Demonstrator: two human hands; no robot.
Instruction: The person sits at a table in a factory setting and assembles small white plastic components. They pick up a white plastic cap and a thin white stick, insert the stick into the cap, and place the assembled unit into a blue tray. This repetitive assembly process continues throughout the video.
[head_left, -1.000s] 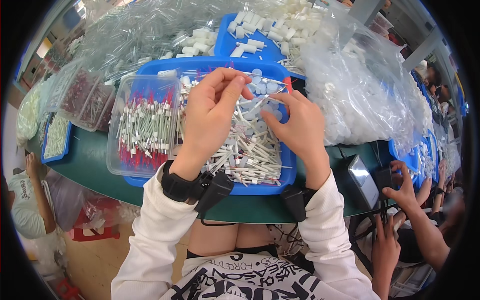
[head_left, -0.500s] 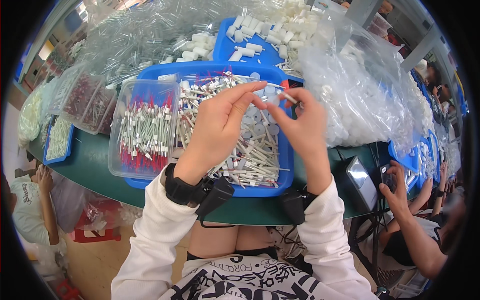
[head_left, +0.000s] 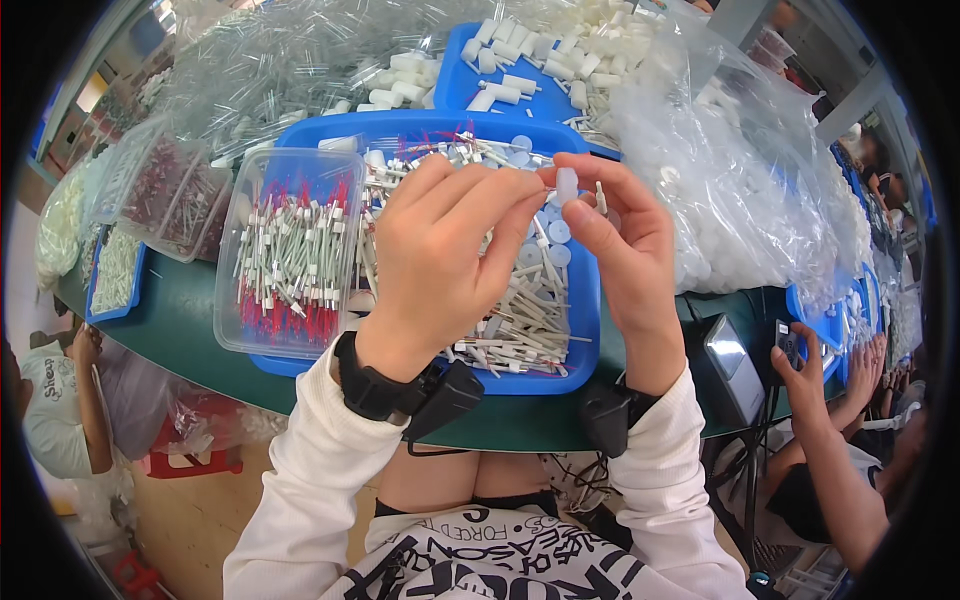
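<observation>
Over the blue tray [head_left: 591, 340], my right hand [head_left: 640, 255] pinches a translucent white round plug [head_left: 567, 186] between thumb and fingers. A short thin white stick [head_left: 601, 197] shows upright behind its thumb. My left hand [head_left: 440, 250] meets it from the left, fingertips closed together against the plug's side. A fine reddish bit shows at those fingertips; what they grip is mostly hidden. Beneath both hands, the tray holds loose thin white sticks [head_left: 525, 340] and pale round plugs [head_left: 558, 232]. A clear box [head_left: 232, 315] of red-tipped white sticks [head_left: 290, 255] stands at the tray's left.
Behind the tray, another blue tray [head_left: 462, 85] holds white cylinders [head_left: 520, 85]. Clear plastic bags [head_left: 740, 190] bulge at right. A metallic box [head_left: 733, 365] with cables sits on the green table [head_left: 180, 310]. A co-worker's hand [head_left: 800, 375] holds a small dark device at right.
A translucent plug now shows in my right fingers, where a thin stick was held before. My left hand has turned, its back now more toward me. Both hands remain close together.
</observation>
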